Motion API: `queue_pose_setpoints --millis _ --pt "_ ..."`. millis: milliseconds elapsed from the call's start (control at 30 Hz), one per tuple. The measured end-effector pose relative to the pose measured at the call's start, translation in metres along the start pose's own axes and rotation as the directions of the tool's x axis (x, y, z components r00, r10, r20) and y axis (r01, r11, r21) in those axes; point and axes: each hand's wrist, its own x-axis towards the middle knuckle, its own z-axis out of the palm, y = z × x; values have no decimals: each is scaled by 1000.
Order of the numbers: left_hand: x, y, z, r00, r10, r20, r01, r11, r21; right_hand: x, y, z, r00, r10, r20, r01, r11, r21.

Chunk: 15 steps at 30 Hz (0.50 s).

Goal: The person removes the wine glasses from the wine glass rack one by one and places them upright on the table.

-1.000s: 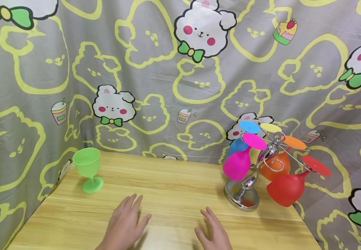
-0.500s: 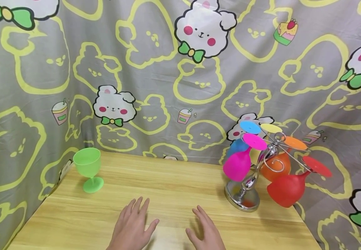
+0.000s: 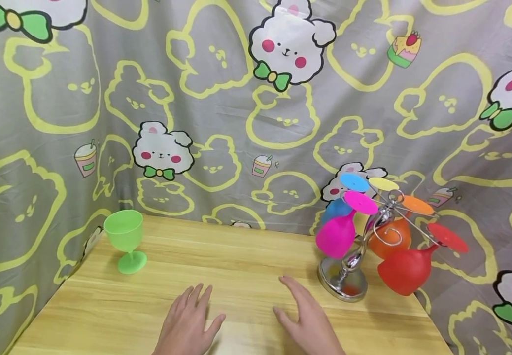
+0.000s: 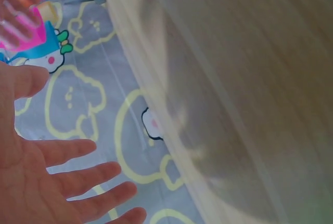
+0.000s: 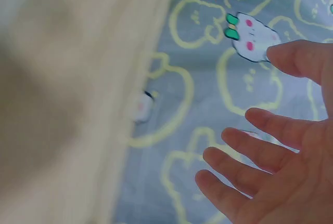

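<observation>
My left hand (image 3: 187, 320) hovers over the front middle of the table with fingers spread and nothing in it. To its right, my right hand (image 3: 308, 318) is likewise empty, thumb apart from the fingers. A green plastic goblet (image 3: 124, 236) stands upright at the table's left, beyond my left hand. Nearest my right hand is a chrome goblet rack (image 3: 349, 278) at the right. From it hang upside down a magenta goblet (image 3: 336, 236), a red goblet (image 3: 406, 271), an orange goblet (image 3: 389, 239), a blue goblet (image 3: 335, 211) and a yellow goblet, partly hidden.
The light wooden table (image 3: 233, 256) reaches back to a grey patterned curtain (image 3: 220, 113), which also encloses the left and right sides. The red goblet juts out near the table's right edge.
My left hand has shifted a little to the right. My right hand first drew slightly left, then moved forward and right towards the rack. The goblets and rack stay in place.
</observation>
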Motion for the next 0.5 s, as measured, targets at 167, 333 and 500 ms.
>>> queue_pose_setpoints --millis 167,333,500 --pt "-1 -2 3 1000 7 -4 -7 1000 -8 19 0 -37 982 -120 -145 108 990 -89" --pt "-2 -1 6 1000 8 -18 -8 1000 -13 41 -4 -77 942 -228 -247 196 970 -146" --pt "-2 0 7 1000 7 -16 -7 1000 -18 60 -9 -112 904 -293 -310 239 950 -203"
